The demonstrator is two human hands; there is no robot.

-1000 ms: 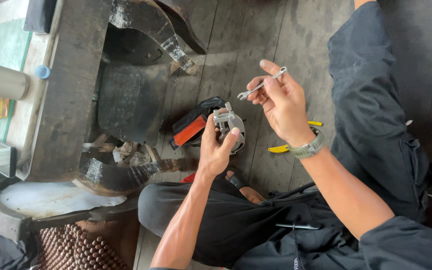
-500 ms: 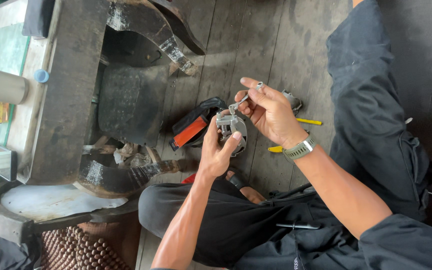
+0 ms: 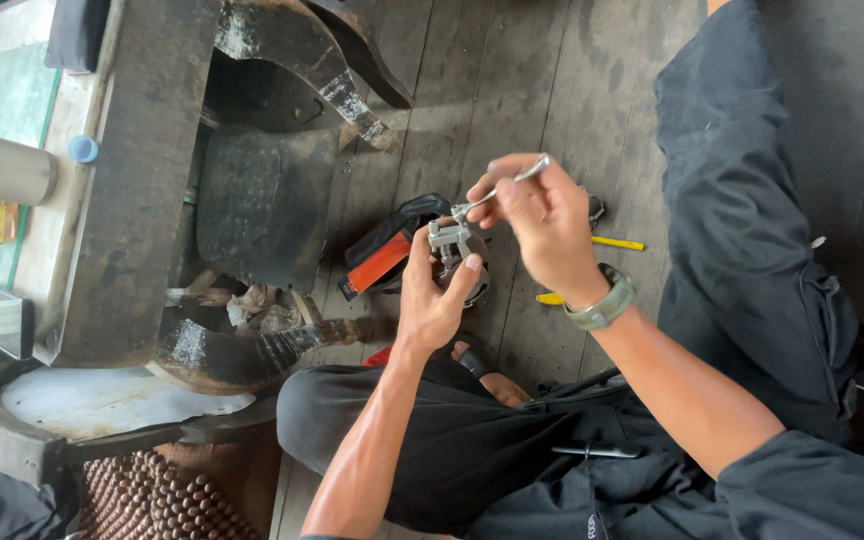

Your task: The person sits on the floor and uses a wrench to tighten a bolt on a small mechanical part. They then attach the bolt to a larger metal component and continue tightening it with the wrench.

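**While one hand holds, the other works the tool**

While the left hand (image 3: 434, 300) cups the small metal part (image 3: 452, 252), it should grip firm and keep it from wobbling, I think. Its fingers are curled and pressed around the part from below, and the thumb lies up along the right side. The right hand (image 3: 542, 225) pinches a thin silver tool (image 3: 500, 188) between thumb and fingers. The tool's low end touches the top of the part. To do this well, I would keep the tool straight in its spot and move it slowly, so it does not slip off. Both hands are close together, and that helps keep things steady. The right hand is a bit blurry, so I cannot tell just how each finger sits.

The metal part is grey and shiny, with a blocky square bit on top and a round, darker bit under it. It is up in the air, above the dark wooden floor (image 3: 552, 70), in the middle of the scene. Just left of it, on the floor, lies a black and orange tool (image 3: 384, 255). To its right, past the wrist with the green watch (image 3: 600, 303), a yellow-handled tool (image 3: 616, 243) lies on the boards. On the far left stands a heavy dark wooden table (image 3: 142, 180) with carved legs.
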